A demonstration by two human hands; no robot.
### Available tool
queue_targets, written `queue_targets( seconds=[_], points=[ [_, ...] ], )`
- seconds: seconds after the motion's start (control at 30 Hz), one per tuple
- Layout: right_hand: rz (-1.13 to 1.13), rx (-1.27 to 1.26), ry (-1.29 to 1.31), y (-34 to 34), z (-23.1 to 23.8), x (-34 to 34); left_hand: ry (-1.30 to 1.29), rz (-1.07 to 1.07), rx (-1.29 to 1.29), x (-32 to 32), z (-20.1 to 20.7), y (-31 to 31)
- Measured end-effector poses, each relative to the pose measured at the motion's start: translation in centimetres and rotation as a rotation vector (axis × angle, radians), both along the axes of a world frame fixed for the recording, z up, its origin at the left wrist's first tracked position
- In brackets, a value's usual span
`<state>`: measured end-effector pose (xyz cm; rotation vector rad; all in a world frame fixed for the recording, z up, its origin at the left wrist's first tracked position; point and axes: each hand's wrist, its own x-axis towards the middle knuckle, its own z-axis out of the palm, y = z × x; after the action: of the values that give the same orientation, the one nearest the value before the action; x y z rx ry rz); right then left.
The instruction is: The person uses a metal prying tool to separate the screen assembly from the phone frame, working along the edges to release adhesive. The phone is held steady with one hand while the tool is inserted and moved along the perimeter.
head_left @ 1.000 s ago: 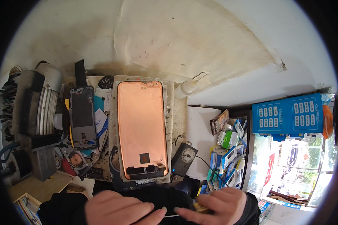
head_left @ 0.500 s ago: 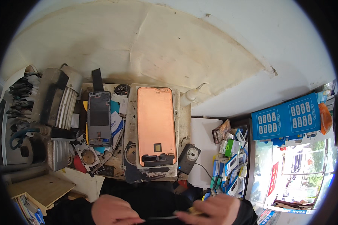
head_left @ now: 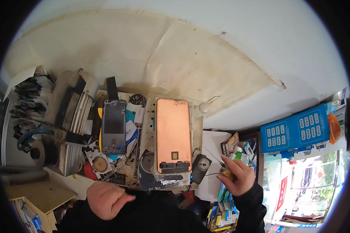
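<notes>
My right hand (head_left: 237, 176) is raised beside the bench, thumb and fingers closed on a small yellowish, spool-like thing (head_left: 227, 173). A thin wire seems to stick out from it toward the upper left. Low in front of the bench, my left hand (head_left: 108, 200) is curled with its fingers together; whatever they pinch, if anything, is too small to see. Between and beyond my hands, a copper-coloured phone screen panel (head_left: 174, 134) lies back side up on a heating plate (head_left: 196, 136). Left of it lies a grey phone frame (head_left: 114, 126).
A black box with a round dial (head_left: 201, 167) stands at the plate's right corner. Behind it is a white dropper bottle (head_left: 200, 110). A grey machine (head_left: 72, 101) fills the left side. Small packages (head_left: 224, 215) pile up at right, below a blue box (head_left: 294, 130).
My right hand has risen up and right with the yellowish thing, away from my left hand. My left hand has lifted slightly. The view has shifted, so the bench appears farther right.
</notes>
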<state>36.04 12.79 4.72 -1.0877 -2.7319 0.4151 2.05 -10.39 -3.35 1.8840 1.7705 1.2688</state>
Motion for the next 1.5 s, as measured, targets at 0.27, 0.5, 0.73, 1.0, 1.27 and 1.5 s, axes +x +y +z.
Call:
queue_targets(
  seconds=[0.27, 0.5, 0.73, 1.0, 1.27, 1.5],
  points=[
    [-0.199, -0.087, -0.012, 5.2, -5.9, -3.8, -0.047, 0.071, 0.078, 0.3, -0.1, 1.3],
    [-0.315, -0.025, -0.023, 7.0, -8.7, -8.6, 0.229, 0.392, -0.158, -1.2, 1.7, 3.9],
    [-0.271, 0.086, -0.048, 7.6, -9.8, -10.4, 0.452, 0.643, -0.507, -2.1, -0.1, 10.4],
    [-0.259, 0.026, 0.059, 7.4, -9.8, -9.6, 0.489, 0.744, -0.675, -2.1, 0.2, 12.6],
    [-0.260, 0.002, 0.008, 7.6, -9.4, -10.3, 0.378, 0.723, -0.636, -3.2, 1.0, 12.9],
    [-0.291, 0.041, 0.017, 7.3, -10.6, -11.2, 0.238, 0.684, -0.489, -4.0, 0.3, 12.9]
  ],
)
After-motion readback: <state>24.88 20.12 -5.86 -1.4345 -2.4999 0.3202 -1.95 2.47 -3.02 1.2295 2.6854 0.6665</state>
